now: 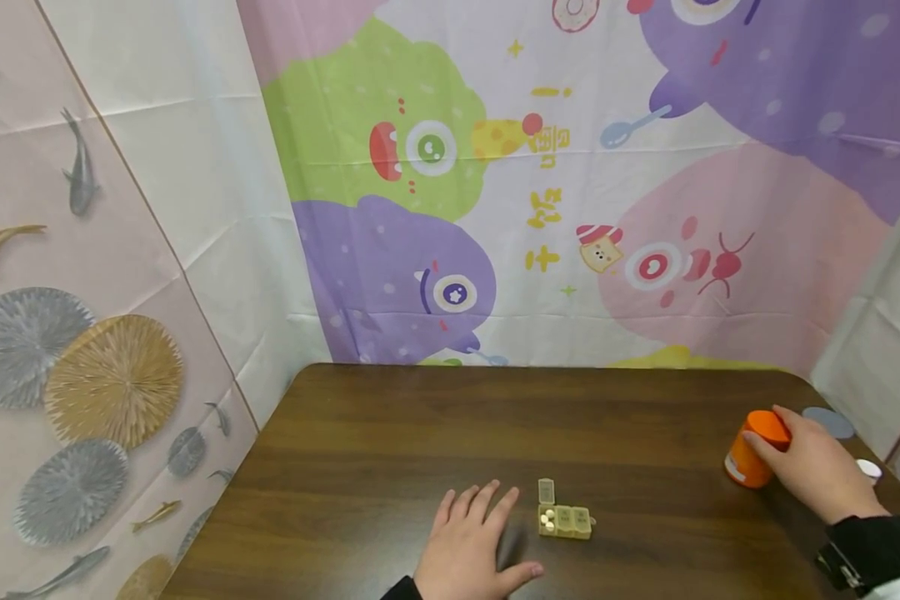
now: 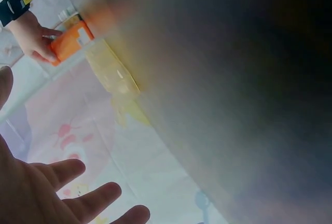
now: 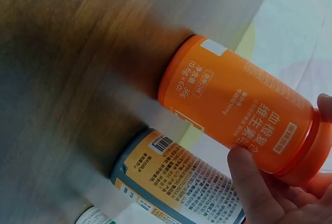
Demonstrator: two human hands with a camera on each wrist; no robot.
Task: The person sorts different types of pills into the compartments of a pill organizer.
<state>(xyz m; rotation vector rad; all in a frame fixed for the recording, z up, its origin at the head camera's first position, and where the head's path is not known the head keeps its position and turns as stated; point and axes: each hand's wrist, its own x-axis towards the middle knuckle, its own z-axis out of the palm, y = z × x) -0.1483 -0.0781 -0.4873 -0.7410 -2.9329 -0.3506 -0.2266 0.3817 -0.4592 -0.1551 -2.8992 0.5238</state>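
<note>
- Right hand (image 1: pixel 825 471) grips the orange supplement bottle (image 1: pixel 747 454).
- Grey-and-yellow bottle (image 3: pixel 179 180) stands close beside it.
- Left hand (image 1: pixel 467 546), fingers spread, near the pill organizer (image 1: pixel 573 522) holding white tablets (image 1: pixel 547 522).

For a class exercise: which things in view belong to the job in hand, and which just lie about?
Likely the job:
orange bottle, in the right hand
pill box holding tablets, near the left hand

Apparently lying about:
grey-topped bottle
white-topped container

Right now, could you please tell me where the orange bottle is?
In the head view, the orange bottle is at the right side of the table, in the right hand; the right wrist view shows a yellow-labelled bottle beside it.
</note>
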